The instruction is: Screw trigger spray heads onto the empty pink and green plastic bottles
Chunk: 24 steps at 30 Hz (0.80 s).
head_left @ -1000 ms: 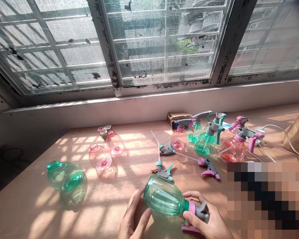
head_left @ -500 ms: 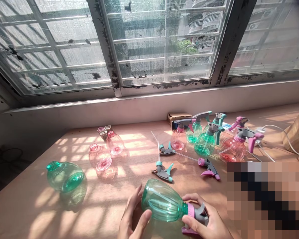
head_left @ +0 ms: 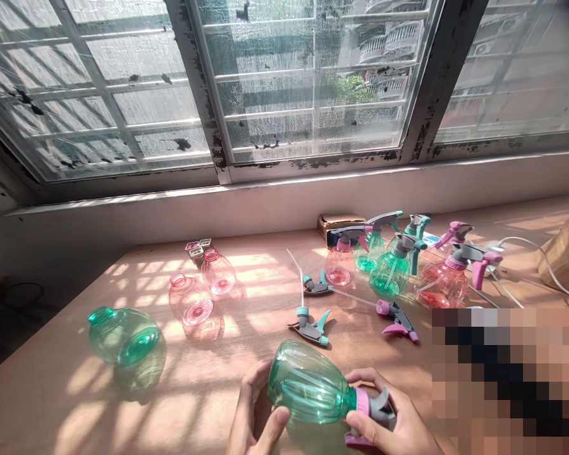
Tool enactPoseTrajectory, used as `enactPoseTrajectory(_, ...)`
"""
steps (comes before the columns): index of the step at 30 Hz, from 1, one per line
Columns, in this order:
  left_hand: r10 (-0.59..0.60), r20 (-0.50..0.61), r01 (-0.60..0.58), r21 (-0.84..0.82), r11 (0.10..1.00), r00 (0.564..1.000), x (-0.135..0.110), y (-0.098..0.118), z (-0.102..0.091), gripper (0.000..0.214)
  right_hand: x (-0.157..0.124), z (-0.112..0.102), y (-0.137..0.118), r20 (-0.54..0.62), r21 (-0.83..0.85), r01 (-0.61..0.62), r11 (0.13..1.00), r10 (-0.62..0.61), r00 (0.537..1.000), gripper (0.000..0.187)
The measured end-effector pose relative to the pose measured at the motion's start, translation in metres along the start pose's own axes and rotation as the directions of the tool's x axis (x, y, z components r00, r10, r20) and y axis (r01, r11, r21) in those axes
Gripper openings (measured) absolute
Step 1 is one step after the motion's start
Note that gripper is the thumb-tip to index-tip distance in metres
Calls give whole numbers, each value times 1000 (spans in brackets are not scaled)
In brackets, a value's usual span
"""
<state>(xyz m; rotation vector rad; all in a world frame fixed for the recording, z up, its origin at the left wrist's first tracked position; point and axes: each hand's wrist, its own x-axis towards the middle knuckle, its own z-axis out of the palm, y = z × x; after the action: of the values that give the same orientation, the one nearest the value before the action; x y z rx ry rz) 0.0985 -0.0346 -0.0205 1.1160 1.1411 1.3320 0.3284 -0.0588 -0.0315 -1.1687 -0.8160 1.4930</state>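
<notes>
A clear green spray bottle (head_left: 308,385) lies sideways between my hands, its neck pointing right. A grey and pink spray head (head_left: 382,407) with a pink collar sits at the neck. My right hand (head_left: 403,423) is closed around this spray head, thumb by the collar. Cupped around the bottle's base, my left hand (head_left: 251,411) has its thumb against the lower side and its fingers partly hidden behind. Beyond the bottle, a loose grey and teal spray head (head_left: 310,325), a second teal one (head_left: 317,286) and a pink one (head_left: 401,322) lie on the table.
Left on the table (head_left: 208,404) are a green bottle (head_left: 123,335) and two pink bottles (head_left: 189,300) without heads. Back right stand several bottles with spray heads (head_left: 391,272), a cardboard box (head_left: 341,222), white cables (head_left: 545,253) and a brown paper bag (head_left: 566,256).
My left hand's fingers have drawn in closer around the bottle's base. The bottle and my right hand have barely moved.
</notes>
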Motion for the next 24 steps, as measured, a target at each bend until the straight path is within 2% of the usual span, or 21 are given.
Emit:
enactPoseTrajectory(4, 33, 142, -61, 199, 978, 989, 8, 0, -18, 55, -1, 0, -1, 17, -3, -5, 1000, 5, 1000, 66)
enactPoseTrajectory(6, 27, 191, -76, 255, 964, 981, 11, -4, -21, 53, 1, -1, 0, 6, 0, 5, 1000, -5, 1000, 64)
enactPoseTrajectory(7, 36, 181, -81, 249, 965, 983, 11, -7, -20, 52, 1, -1, 0, -5, 8, 8, 1000, -8, 1000, 64)
enactPoseTrajectory(10, 101, 56, -109, 178, 978, 993, 8, -19, -9, 46, 4, -3, 2, -26, 45, 1, 999, 0, 1000, 66)
enactPoseTrajectory(12, 116, 17, -117, 122, 986, 993, 5, -25, -3, 50, 4, -4, 3, -23, 49, -5, 999, 6, 1000, 68)
enactPoseTrajectory(16, 92, 58, -94, 27, 995, 994, 3, -18, -3, 68, 3, -3, 4, 14, -6, -4, 1000, 4, 1000, 67)
enactPoseTrajectory(20, 109, 99, -122, 135, 983, 989, 6, -5, -8, 62, 2, -3, 4, 54, -4, -17, 1000, 17, 998, 67)
enactPoseTrajectory(24, 137, 60, -143, 100, 985, 989, 6, -11, -8, 60, 1, -3, 4, 24, 32, -46, 998, 45, 999, 66)
